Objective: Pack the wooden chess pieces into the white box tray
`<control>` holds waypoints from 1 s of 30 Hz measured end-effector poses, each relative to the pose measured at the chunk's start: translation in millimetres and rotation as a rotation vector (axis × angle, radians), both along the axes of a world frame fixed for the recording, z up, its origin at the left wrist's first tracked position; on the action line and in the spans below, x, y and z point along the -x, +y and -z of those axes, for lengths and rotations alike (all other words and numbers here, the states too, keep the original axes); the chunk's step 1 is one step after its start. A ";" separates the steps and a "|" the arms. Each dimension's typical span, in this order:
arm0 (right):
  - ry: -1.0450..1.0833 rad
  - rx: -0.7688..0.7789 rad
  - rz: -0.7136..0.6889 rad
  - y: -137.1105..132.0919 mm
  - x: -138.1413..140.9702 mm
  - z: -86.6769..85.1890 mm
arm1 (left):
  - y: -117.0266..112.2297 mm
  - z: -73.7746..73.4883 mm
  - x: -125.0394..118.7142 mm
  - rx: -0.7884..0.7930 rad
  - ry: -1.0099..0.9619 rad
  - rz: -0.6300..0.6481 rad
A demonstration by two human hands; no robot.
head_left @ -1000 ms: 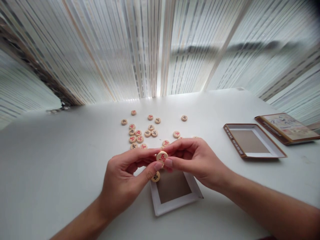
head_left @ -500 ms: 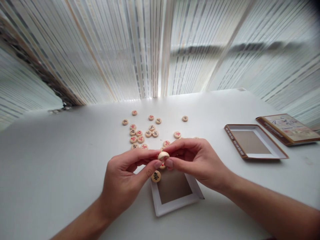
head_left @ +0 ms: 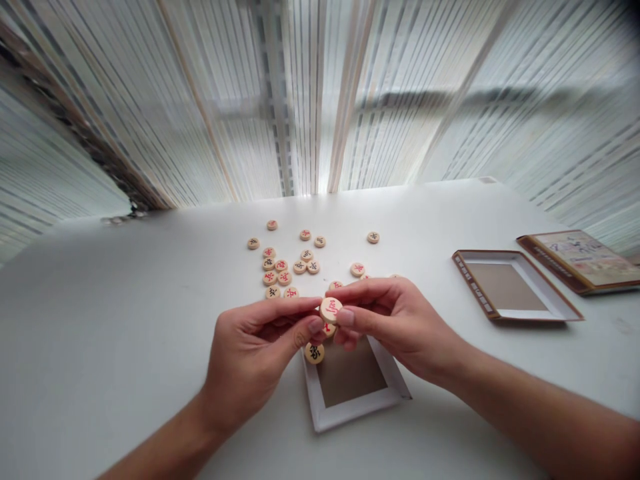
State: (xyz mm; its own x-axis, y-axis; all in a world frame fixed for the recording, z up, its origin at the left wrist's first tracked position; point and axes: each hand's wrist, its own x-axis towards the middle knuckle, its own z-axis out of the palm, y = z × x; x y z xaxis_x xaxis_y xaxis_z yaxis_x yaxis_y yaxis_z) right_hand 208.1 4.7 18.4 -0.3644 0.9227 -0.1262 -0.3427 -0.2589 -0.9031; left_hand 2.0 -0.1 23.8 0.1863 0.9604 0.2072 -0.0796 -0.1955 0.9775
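Observation:
Between the fingertips of my left hand (head_left: 265, 353) and my right hand (head_left: 385, 317) is a round wooden Chinese chess piece (head_left: 331, 310), its red character facing me. Both hands pinch it, thumbs on the near side. Just below it shows another red-marked piece (head_left: 328, 330), partly covered by the fingers. A black-marked piece (head_left: 315, 352) lies at the left corner of a shallow cardboard box (head_left: 363, 415) with a white rim and brown bottom. My hands hover above the far side of this box, hiding its back edge.
Several red and black chess pieces (head_left: 284, 277) lie scattered on the white table (head_left: 150, 320) beyond my hands. One piece (head_left: 373, 237) sits apart at the back. To the right are an empty box half (head_left: 570, 315) and a printed box (head_left: 580, 257). Striped curtains (head_left: 280, 100) hang behind.
The held piece has turned in my fingers, so its red face now shows towards me instead of its pale edge. My right fingers have shifted slightly. The view has moved a little.

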 end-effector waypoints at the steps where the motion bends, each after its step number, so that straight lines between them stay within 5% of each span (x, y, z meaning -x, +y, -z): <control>1: -0.005 0.003 -0.002 0.2 0.0 0.0 | 0.2 -1.0 -0.5 0.005 -0.002 0.004; 30: 0.131 -0.166 -0.001 -1.2 3.0 -0.9 | -0.8 3.9 2.5 0.094 0.009 0.155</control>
